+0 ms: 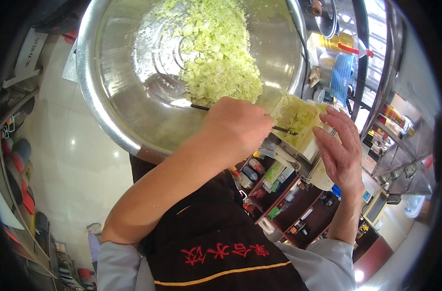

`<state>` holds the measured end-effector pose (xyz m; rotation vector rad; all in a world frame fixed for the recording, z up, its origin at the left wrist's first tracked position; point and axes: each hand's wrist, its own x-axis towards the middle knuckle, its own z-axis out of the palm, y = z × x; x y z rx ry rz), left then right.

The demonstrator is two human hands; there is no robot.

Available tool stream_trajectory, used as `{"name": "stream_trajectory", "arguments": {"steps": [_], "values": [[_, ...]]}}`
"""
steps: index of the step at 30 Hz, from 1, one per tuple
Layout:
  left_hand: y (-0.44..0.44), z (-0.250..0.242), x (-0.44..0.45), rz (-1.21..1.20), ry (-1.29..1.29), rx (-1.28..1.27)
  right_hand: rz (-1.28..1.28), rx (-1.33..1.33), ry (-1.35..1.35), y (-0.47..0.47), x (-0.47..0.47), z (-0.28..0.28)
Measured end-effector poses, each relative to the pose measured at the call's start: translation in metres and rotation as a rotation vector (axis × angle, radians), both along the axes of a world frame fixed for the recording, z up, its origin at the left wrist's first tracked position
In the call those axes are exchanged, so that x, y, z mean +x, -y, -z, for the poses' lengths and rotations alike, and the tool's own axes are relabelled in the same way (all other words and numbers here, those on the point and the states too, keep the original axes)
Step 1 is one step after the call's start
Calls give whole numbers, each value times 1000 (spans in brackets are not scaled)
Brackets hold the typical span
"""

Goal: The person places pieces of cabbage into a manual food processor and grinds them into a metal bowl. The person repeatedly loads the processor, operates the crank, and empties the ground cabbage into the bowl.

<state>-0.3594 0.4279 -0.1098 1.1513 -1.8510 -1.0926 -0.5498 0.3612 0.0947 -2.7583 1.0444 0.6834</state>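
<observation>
My left hand (239, 123) is closed around a thin dark stick (199, 107), possibly a chopstick. The stick's far tip lies in pale chopped cabbage (291, 112) inside a squarish, light-coloured chute (310, 140), which looks like part of a metal-framed machine. My right hand (337, 142) is beside the chute with its fingers spread, holding nothing; whether the fingertips touch the chute's edge is unclear. Beyond my left forearm is a large stainless steel basin (101, 118). A long heap of finely chopped cabbage (221, 58) covers its right half, with wet scraps scattered over the bare bottom.
A dark cable (303, 54) runs over the basin's right rim. Past it are a blue plastic basket (340, 78) and a jug of yellow liquid (335, 42). Dark red shelves (275, 200) hold goods below the chute. Left, on the tiled floor (71, 152), another person's leg (94, 245) shows.
</observation>
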Motion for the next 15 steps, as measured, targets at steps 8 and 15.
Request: {"name": "stream_trajectory", "arguments": {"steps": [8,15], "values": [[3,-2,-5,-261,-82,-110,-3,14,3,1,0,2],[1,-27,27,-252,238,-76,-39,-15,55,0,3,0]]}}
